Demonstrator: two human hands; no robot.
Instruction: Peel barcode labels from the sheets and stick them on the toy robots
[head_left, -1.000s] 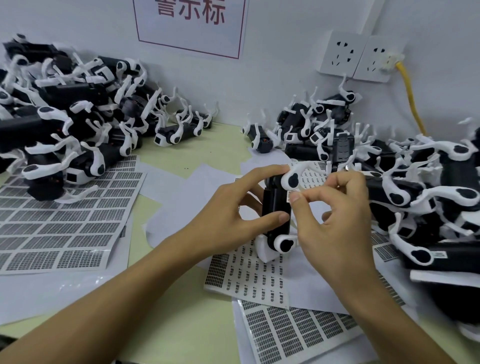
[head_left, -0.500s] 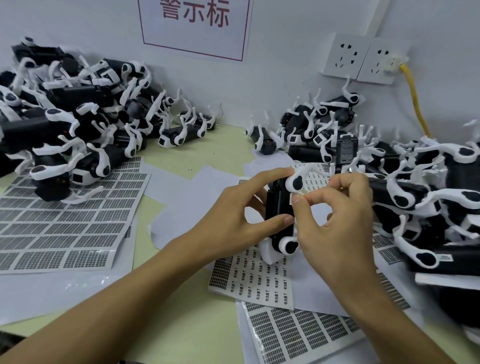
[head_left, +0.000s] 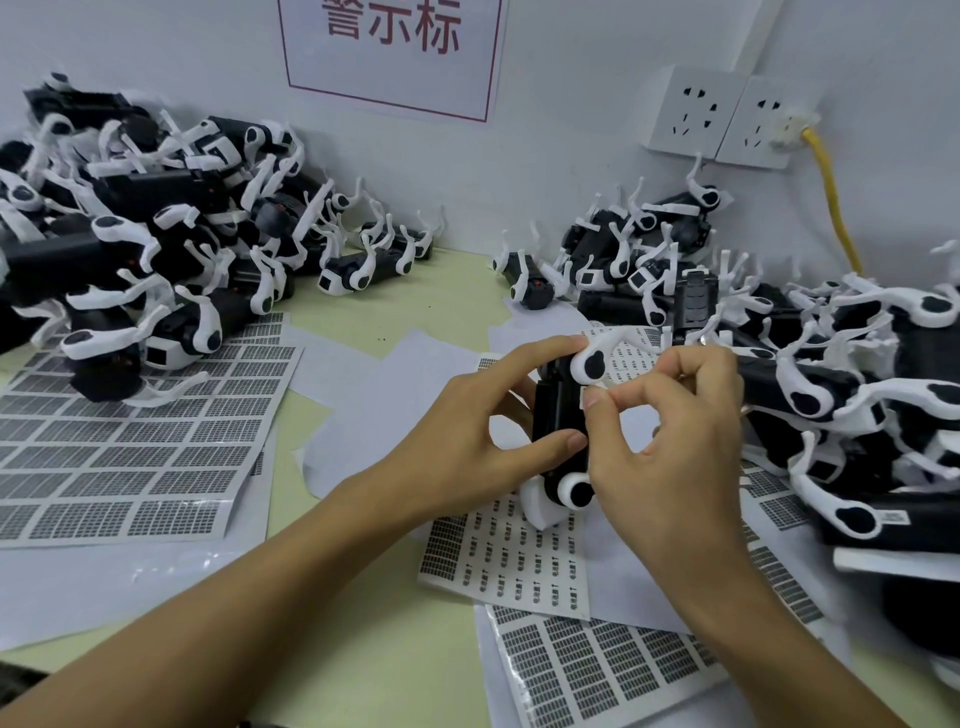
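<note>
Above the label sheets (head_left: 506, 558), the left hand (head_left: 467, 447) grips a toy robot (head_left: 558, 410) while the right hand (head_left: 670, 441) pinches a label (head_left: 583, 399) against it.

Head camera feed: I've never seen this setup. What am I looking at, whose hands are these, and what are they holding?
There is no machine here: a person wears one camera on the head, looking down at their own hands. The left hand grips a black and white toy robot upright over the table. The right hand pinches a small white label against the robot's body. Barcode label sheets lie flat on the table, and piles of toy robots sit left and right by the wall.
</note>
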